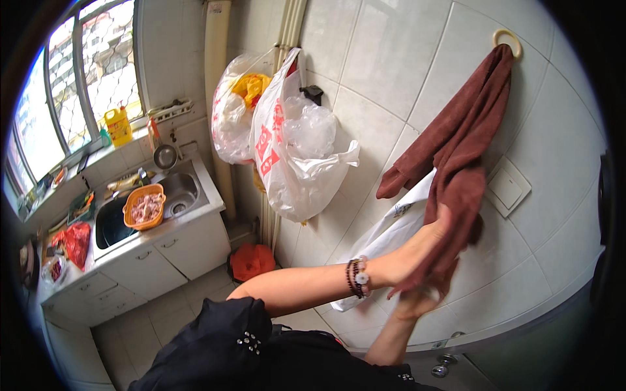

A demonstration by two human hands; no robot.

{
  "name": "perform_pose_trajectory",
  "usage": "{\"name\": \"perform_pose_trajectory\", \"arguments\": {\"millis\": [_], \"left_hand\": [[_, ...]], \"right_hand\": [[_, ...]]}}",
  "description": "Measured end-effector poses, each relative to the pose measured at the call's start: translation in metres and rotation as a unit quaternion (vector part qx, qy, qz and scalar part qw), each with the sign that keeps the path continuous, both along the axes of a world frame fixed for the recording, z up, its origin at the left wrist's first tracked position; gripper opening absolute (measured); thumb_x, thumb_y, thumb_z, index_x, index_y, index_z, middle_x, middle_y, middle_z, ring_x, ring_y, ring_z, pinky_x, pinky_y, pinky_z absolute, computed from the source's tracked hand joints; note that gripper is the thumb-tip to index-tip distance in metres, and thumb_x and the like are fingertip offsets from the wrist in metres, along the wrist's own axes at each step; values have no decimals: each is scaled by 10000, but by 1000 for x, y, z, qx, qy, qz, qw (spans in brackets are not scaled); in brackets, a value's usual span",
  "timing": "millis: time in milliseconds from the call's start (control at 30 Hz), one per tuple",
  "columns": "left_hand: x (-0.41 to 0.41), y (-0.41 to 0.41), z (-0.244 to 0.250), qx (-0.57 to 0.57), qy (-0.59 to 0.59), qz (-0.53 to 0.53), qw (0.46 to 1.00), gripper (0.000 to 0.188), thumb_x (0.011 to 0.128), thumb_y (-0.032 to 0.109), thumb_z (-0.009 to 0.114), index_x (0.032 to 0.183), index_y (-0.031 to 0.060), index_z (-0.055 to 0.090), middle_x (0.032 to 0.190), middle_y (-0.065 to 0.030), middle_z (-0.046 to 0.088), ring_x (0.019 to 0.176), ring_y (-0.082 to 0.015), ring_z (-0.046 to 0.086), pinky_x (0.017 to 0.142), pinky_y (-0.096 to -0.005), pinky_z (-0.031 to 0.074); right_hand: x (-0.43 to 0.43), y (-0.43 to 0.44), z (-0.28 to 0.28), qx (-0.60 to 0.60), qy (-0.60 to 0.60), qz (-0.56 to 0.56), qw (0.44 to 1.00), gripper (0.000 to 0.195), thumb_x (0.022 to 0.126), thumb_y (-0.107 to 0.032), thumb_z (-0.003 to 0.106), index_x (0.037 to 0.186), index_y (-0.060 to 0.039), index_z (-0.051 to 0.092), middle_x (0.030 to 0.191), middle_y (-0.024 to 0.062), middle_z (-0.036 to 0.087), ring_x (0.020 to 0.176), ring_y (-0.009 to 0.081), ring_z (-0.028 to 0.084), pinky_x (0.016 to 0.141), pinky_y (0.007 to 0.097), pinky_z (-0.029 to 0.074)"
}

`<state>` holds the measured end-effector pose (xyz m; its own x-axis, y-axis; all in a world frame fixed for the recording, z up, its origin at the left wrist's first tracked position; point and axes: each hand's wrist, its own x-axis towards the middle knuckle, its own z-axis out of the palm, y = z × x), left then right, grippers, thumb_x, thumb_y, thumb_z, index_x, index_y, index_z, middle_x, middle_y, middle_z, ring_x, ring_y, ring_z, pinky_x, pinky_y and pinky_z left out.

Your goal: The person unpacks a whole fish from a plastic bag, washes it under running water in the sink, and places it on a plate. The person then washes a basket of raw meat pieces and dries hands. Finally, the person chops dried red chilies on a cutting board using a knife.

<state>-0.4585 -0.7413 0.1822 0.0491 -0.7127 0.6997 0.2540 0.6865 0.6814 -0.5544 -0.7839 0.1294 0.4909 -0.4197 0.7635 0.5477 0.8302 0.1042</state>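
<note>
A reddish-brown towel (464, 132) hangs from a cream ring hook (507, 43) on the tiled wall. Beaded bracelets (358, 276) circle the wrist of my left hand (415, 249), which grips the towel's lower part from the left. Just below it, my right hand (428, 295) holds the bottom end of the same cloth. Folds of towel cover some of the fingers, and motion blurs both hands. Behind the towel hangs a white sheet-like item (386, 234) bearing print; its material is unclear.
Stuffed plastic bags (298, 181) hang near pipes. A wall switch (508, 186) sits right of the towel. Across the room, an orange basket of raw meat pieces (145, 207) rests over the steel sink (188, 188). A red-lined bin (252, 261) stands on the floor. A door knob (441, 366) is low right.
</note>
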Motion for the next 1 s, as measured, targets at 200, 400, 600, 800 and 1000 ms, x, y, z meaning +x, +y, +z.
{"name": "perform_pose_trajectory", "arguments": {"millis": [200,400,600,800,1000], "left_hand": [[10,-15,18,160,52,110,980,518,976,441,378,924,-28,592,765,13,570,707,-38,470,625,-215,419],[-10,-2,36,208,86,333,916,632,943,501,388,663,-48,524,547,-92,509,575,-133,487,564,-341,445],[46,55,-41,191,-365,285,865,654,958,494,337,1363,-19,314,1249,-309,472,1188,-357,468,980,-395,373],[110,280,-165,601,-269,241,713,579,938,470,391,1353,68,363,1306,-210,471,1220,-360,436,1016,-408,344],[7,553,-258,923,-107,318,190,436,825,466,576,1076,121,663,1096,-119,640,1104,-251,572,910,-462,429]], "right_hand": [[33,-6,-30,-238,287,-848,376,614,896,-278,531,1375,34,305,1354,185,412,1197,278,454,993,381,354],[34,-37,-37,-349,264,-849,296,500,917,-204,484,1332,51,372,1371,215,393,1233,338,418,1020,420,323],[26,-36,-57,-384,245,-884,101,404,938,-130,437,1290,67,439,1388,245,373,1270,398,382,1047,458,292],[36,56,-132,-465,327,-809,146,426,886,-31,389,1302,49,428,1429,246,302,1325,425,282,1074,508,235],[101,156,-154,-649,286,-622,331,315,805,34,461,1105,83,544,1215,251,509,1163,429,457,985,511,359]]}}
